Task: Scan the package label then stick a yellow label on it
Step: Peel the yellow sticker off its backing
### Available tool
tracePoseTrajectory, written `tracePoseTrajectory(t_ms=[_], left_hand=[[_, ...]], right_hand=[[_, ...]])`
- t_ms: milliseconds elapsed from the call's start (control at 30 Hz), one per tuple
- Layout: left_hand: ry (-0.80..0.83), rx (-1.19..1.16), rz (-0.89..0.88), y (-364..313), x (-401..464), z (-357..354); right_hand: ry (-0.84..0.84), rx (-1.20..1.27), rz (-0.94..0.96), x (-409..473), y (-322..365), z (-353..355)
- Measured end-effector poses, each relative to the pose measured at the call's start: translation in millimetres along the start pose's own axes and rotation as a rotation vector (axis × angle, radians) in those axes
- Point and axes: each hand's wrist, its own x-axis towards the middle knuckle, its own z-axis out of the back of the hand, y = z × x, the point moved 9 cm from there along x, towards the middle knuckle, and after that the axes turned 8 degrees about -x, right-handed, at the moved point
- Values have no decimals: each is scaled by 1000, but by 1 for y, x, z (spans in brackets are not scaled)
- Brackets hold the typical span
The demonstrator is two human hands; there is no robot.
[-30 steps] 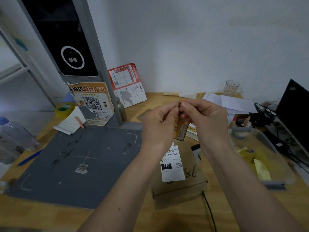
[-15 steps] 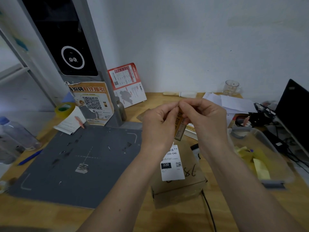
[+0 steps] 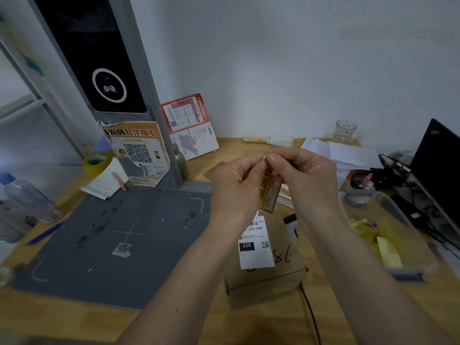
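A small cardboard package (image 3: 278, 275) lies on the wooden desk below my hands, with a white shipping label (image 3: 256, 245) marked 220 on its top. Above it, my left hand (image 3: 236, 185) and my right hand (image 3: 303, 178) meet fingertip to fingertip at the top edge of a yellow label (image 3: 267, 192) with dark characters. The label hangs down between the two hands, both pinching its upper corner. Its lower end hovers just above the package's far edge.
A grey scanning mat (image 3: 119, 240) covers the desk's left side under the upright scanner post (image 3: 109, 90). A clear tray (image 3: 388, 235) with more yellow labels sits right. A laptop (image 3: 438, 170), cables, papers, a glass cup (image 3: 346, 130), tape roll (image 3: 97, 161) and bottle (image 3: 27, 197) line the edges.
Both hands stay pinched on the yellow label's top; the fingertips have shifted slightly, working at its corner. The package has not moved.
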Motion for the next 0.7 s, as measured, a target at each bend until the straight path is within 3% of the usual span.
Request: tracePoseTrajectory(t_ms=[700], left_hand=[[-17,24,-6,-2,-3,-14]], right_hand=[[30,60,-53,4,-8,8]])
